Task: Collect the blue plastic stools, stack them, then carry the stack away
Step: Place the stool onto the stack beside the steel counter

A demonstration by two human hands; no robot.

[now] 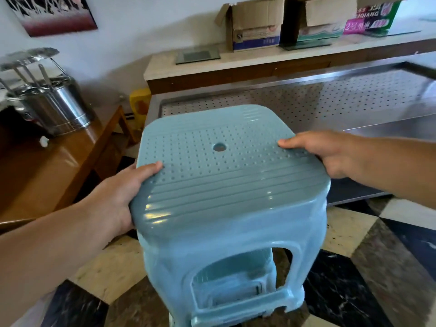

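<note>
Stool stack (226,208), blue plastic: light, stiff, glossy-slick; left hand (118,197) & right hand (330,152) clamp seat edges, thumbs on top.

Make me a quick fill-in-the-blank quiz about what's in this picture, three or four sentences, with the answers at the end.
1. Both hands, the left hand and right hand, hold the top stool by its ____.
2. The seat has one round ____ in its middle.
3. The metal pot stands on a ____ table to the person's left.
4. The cardboard boxes on the counter have their flaps ____.

Missing words: seat; hole; wooden; open
</note>
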